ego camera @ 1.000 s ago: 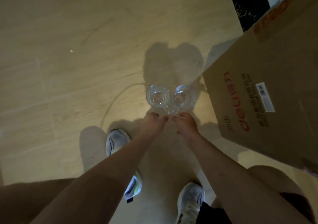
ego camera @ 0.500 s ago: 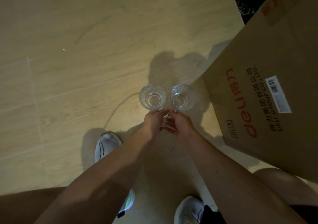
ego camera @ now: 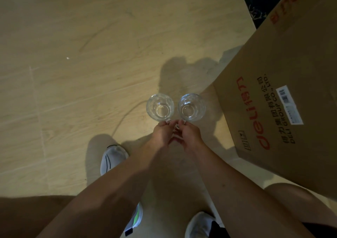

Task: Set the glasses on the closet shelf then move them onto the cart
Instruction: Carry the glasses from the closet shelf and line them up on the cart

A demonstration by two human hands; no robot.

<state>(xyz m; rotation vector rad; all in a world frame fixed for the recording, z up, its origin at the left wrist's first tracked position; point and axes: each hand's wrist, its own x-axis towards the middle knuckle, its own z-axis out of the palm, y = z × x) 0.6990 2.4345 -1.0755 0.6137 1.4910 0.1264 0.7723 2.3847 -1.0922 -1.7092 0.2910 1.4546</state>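
Pale wood-plank floor (ego camera: pixel 91 36), dim light; cardboard box (ego camera: pixel 291 73) right.

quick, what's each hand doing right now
Left hand: closed, holding the left glass by its handle.
Right hand: closed, holding the right glass by its handle.

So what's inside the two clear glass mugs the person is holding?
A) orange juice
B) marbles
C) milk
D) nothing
D: looking straight down into the left clear glass mug and the right clear glass mug, only their bare see-through bottoms show, held by the left hand and right hand.
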